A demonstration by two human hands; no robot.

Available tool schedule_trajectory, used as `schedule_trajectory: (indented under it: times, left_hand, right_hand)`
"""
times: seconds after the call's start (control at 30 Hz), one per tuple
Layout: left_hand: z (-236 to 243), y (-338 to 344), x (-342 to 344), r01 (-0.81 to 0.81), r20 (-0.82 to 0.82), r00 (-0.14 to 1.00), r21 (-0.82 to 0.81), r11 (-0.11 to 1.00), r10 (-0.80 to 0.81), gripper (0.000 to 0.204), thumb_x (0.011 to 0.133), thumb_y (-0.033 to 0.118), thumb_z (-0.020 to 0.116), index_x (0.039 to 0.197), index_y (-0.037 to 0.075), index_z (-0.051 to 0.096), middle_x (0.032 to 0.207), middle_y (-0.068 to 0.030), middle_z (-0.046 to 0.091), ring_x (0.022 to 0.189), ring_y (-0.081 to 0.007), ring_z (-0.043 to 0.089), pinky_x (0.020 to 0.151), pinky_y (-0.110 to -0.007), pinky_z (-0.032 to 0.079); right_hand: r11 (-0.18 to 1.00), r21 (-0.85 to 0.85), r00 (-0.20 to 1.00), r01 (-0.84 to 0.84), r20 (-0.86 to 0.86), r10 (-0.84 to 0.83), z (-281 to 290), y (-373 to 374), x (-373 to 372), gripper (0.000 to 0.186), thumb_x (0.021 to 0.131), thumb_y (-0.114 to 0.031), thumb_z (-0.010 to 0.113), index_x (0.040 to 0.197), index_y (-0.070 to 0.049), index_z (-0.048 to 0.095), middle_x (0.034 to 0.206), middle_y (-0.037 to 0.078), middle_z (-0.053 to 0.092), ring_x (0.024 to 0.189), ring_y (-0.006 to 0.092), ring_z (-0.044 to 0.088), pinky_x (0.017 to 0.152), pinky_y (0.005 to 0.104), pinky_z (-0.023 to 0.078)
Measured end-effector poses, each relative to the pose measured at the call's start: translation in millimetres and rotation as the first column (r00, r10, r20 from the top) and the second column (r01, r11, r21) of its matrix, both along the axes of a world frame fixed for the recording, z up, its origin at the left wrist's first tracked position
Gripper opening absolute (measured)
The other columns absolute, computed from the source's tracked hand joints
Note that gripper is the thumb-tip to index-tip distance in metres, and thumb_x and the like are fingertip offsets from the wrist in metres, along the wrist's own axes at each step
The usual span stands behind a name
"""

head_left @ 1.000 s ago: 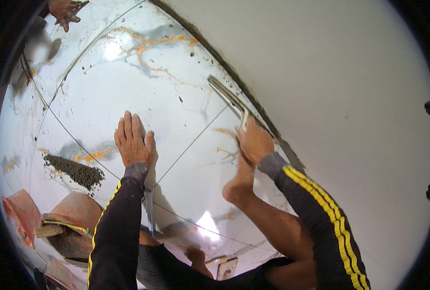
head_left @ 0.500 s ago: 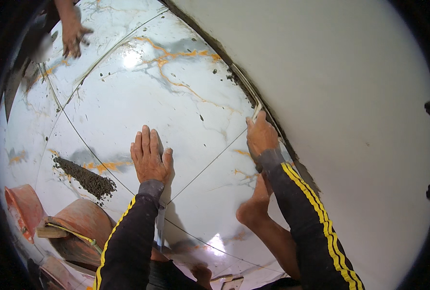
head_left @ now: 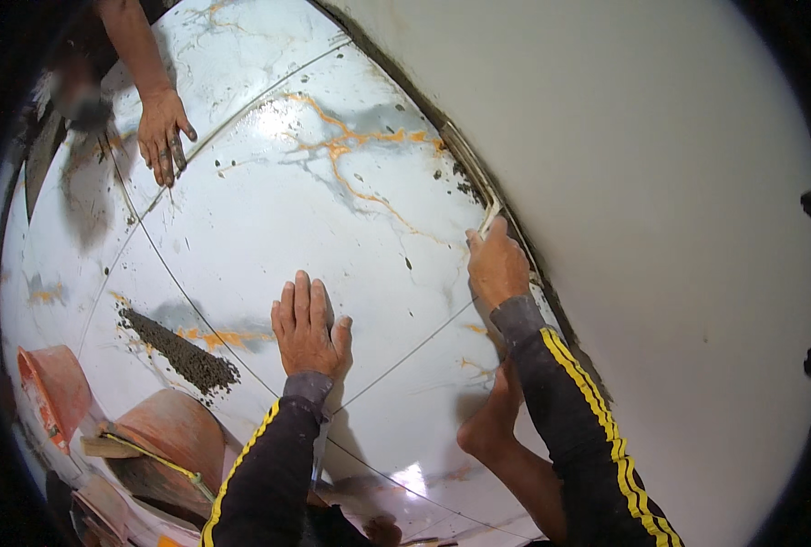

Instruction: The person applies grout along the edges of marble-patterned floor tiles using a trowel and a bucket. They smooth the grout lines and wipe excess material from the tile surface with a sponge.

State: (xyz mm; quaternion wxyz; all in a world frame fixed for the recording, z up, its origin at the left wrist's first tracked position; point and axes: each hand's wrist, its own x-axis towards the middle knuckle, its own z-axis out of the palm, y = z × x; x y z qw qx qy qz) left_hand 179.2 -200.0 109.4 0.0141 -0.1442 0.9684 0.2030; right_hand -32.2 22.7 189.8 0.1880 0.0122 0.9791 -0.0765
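Observation:
My left hand (head_left: 309, 328) lies flat on a white marble-patterned floor tile (head_left: 369, 273), its fingers stretched out and nothing in them. At the wall edge, my right hand (head_left: 499, 264) is closed round the near end of a thin, pale, bent bar (head_left: 489, 215). The bar's far part runs along the dark gap (head_left: 451, 137) between tile and wall; its exact kind I cannot make out. Another person's hand (head_left: 162, 137), dirty at the fingertips, rests with spread fingers near a tile joint at the upper left.
A grey wall (head_left: 679, 228) rises on the right. Left of my left arm lies a heap of dark, crumbly mortar (head_left: 186, 357). Orange-red buckets (head_left: 173, 433) stand at the lower left, one with a wooden piece (head_left: 109, 447) on it. My bare foot (head_left: 492, 424) is beside my right forearm.
The other person's hand has come farther out over the tiles and down onto them. The whole view has shifted slightly. My left hand stays flat, and my right still grips the bar.

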Motion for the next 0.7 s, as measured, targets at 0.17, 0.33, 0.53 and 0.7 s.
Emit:
schedule_trajectory:
  times: [0.17,0.33,0.53,0.7]
  left_hand:
    - [1.7,0.0,-0.7,0.010,0.005,1.000,-0.012,1.000,-0.010,0.075,0.091,0.037,0.063,0.157,0.009,0.040,0.169,-0.0135,0.028,0.155,-0.0347,0.023,0.126,-0.056,0.014]
    - [1.5,-1.2,0.4,0.002,0.026,1.000,0.014,1.000,-0.002,0.076,0.090,0.038,0.064,0.156,0.009,0.041,0.169,-0.0135,0.027,0.155,-0.0345,0.023,0.126,-0.057,0.015]
    - [3.1,-0.6,-1.0,0.009,0.005,1.000,0.004,1.000,-0.009,0.074,0.091,0.037,0.064,0.155,0.009,0.042,0.167,-0.0141,0.031,0.154,-0.0350,0.026,0.125,-0.058,0.016]
    - [6.5,-2.7,-1.7,0.004,0.019,1.000,0.052,0.999,-0.005,0.072,0.091,0.036,0.064,0.155,0.008,0.043,0.167,-0.0151,0.031,0.153,-0.0356,0.026,0.125,-0.058,0.016]
  right_hand:
    - [0.982,-0.114,0.980,-0.153,-0.142,0.136,-24.6,-61.4,-66.9,0.038,0.104,-0.034,0.057,0.111,0.002,0.050,0.097,0.030,0.071,0.097,0.0492,0.068,0.083,0.0597,0.052]
    - [0.986,-0.138,0.991,-0.092,-0.113,0.077,-23.7,-70.2,-64.8,0.039,0.103,-0.034,0.059,0.112,0.004,0.052,0.099,0.032,0.070,0.097,0.0503,0.068,0.085,0.0602,0.051]
    - [0.977,-0.194,0.982,-0.094,-0.177,0.059,-21.5,-110.3,-86.3,0.038,0.103,-0.034,0.059,0.112,0.002,0.053,0.100,0.032,0.070,0.099,0.0501,0.068,0.085,0.0603,0.051]
    - [0.994,-0.089,0.997,0.067,-0.029,-0.069,-20.7,-119.7,-79.5,0.040,0.102,-0.033,0.061,0.116,0.003,0.053,0.101,0.032,0.071,0.100,0.0491,0.069,0.086,0.0592,0.052]
